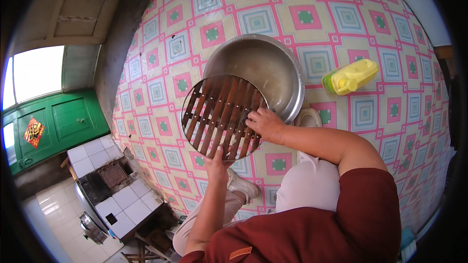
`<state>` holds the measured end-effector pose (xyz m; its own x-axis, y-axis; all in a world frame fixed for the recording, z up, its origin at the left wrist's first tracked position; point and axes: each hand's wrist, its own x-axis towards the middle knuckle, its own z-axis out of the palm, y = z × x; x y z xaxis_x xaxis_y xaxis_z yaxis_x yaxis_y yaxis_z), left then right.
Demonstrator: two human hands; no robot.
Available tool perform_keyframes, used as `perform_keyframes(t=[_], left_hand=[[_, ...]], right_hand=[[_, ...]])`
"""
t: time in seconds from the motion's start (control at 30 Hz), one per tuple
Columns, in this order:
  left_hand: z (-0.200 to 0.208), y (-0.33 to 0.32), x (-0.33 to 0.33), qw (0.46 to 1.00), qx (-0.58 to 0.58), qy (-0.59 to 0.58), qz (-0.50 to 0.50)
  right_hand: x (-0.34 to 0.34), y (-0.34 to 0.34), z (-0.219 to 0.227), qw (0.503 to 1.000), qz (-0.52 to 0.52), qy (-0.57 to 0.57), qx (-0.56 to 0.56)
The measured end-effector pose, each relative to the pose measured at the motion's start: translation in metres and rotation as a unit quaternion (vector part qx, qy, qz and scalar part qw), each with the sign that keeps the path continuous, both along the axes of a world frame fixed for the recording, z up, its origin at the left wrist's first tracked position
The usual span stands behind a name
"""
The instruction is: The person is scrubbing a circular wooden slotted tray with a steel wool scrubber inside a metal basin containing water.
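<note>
A round steamer rack (225,112) of brown wooden slats, riveted and ringed by a thin metal band, is held tilted over the near left rim of a wide metal basin (297,75). My left hand (218,165) grips the rack's near edge, thumb on top of the slats and fingers underneath. Against the right side of the slats, my right hand (264,124) presses a small dark scouring ball (246,115), partly hidden by its fingertips. Cloudy water (258,65) shows in the basin, and the rack covers the basin's near left part.
Right of the basin, a yellow plastic jug (352,76) lies on the patterned floor (312,17). My shoes (243,187) are close to the basin and rack. A white-tiled stove (131,207) stands at the lower left, below a green door (78,119).
</note>
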<state>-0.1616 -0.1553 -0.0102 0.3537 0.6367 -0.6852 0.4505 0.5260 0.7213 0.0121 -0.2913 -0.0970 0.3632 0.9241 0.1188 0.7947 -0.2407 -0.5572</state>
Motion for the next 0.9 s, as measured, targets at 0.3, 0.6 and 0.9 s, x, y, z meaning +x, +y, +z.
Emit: perform_keyframes(t=[0.3,0.6,0.9], left_hand=[[0.001,-0.004,0.005,1.0,-0.004,0.0,0.007],[0.007,-0.007,0.011,1.0,-0.001,0.011,-0.005],[0.006,-0.014,0.017,0.998,-0.05,0.013,-0.023]], right_hand=[[0.017,-0.003,-0.017,0.998,-0.021,0.004,-0.052],[0.064,0.009,-0.026,0.983,-0.071,-0.025,-0.166],[0.035,0.004,-0.024,0.98,-0.168,0.1,-0.03]])
